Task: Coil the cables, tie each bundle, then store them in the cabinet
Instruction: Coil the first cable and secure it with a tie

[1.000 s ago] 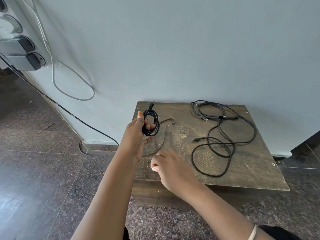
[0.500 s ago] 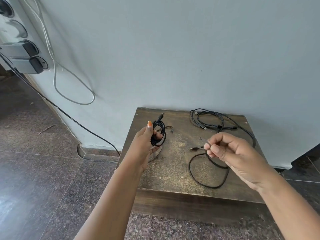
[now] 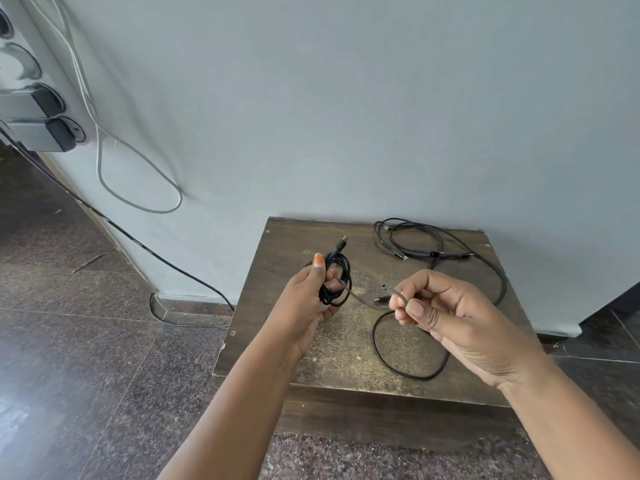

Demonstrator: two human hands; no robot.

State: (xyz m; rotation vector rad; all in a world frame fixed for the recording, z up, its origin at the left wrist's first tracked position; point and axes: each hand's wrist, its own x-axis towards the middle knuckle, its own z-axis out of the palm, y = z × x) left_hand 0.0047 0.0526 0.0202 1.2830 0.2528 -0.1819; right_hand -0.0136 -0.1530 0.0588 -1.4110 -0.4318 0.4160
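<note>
Wood table (image 3: 277, 334) against grey wall (image 3: 346, 98); my left hand (image 3: 308, 303) grips coiled cable (image 3: 336, 282), right hand (image 3: 446, 313) pinches thin tie (image 3: 367, 301); loose cables (image 3: 433, 251) far right.

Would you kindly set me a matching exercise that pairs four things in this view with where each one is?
Things:
1. coiled cable
2. thin tie
3. loose cables
4. grey cable

Places:
A. hanging in a loop on the wall
B. pinched in the right hand
C. lying on the wooden table
D. gripped in the left hand

Pairs: 1-D, 2-B, 3-C, 4-A
</note>
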